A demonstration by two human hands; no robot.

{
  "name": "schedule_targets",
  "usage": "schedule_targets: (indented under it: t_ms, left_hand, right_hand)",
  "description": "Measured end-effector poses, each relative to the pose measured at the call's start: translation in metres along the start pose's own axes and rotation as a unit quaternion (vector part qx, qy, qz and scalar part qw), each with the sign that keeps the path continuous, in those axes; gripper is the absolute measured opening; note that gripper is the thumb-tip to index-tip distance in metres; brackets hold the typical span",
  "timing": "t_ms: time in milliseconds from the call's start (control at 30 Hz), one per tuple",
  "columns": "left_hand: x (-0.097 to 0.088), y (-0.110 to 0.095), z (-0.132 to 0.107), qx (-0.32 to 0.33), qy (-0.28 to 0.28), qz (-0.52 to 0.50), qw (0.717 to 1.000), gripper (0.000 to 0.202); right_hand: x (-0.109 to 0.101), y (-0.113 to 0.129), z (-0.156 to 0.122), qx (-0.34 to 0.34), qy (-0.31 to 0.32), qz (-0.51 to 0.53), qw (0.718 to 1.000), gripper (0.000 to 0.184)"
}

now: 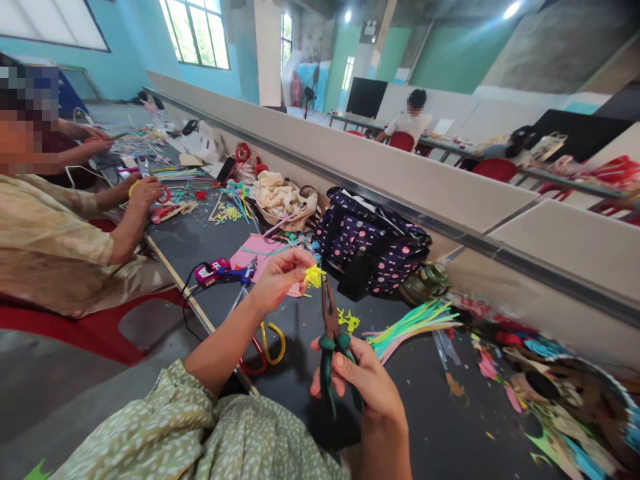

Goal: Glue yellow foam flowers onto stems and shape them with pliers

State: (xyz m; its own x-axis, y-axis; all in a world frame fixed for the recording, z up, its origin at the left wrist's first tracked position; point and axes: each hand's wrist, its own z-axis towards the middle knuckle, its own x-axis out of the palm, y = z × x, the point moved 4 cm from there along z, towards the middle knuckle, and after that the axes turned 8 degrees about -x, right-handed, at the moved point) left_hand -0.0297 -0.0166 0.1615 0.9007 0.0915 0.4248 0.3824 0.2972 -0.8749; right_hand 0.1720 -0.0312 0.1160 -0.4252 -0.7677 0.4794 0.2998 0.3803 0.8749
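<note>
One small, spiky yellow cluster (314, 277): is pinched by left hand (284, 275).
Green-handled metal pliers (331, 320): are gripped by right hand (369, 377).

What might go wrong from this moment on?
The pliers in the right hand reach close to the left hand, so a slip might nip it. The yellow piece could drop among the similar yellow bits on the table. The scissors, handles near the table edge, might get knocked off.
</note>
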Motion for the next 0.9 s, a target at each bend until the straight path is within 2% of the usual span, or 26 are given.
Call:
schedule_targets:
  t_ms: [300, 700, 900]
  left_hand:
    - [-0.0047, -0.0012, 0.0003, -0.001, 0.011, 0.021, 1.0, 0.018]
    - [-0.0033, 0.0007, -0.0003, -0.04, 0.011, 0.009, 0.999, 0.022]
    - [-0.0056, -0.0004, 0.0, -0.029, 0.012, 0.022, 0.999, 0.021]
  right_hand:
    - [-0.0032, -0.0033, -0.0017, 0.014, 0.0, -0.004, 1.0, 0.041]
    - [-0.0039, -0.0024, -0.0008, 0.016, 0.0, -0.034, 0.999, 0.047]
    - [-0.0051, -0.0009, -0.0013, 0.013, 0.0, -0.056, 0.998, 0.041]
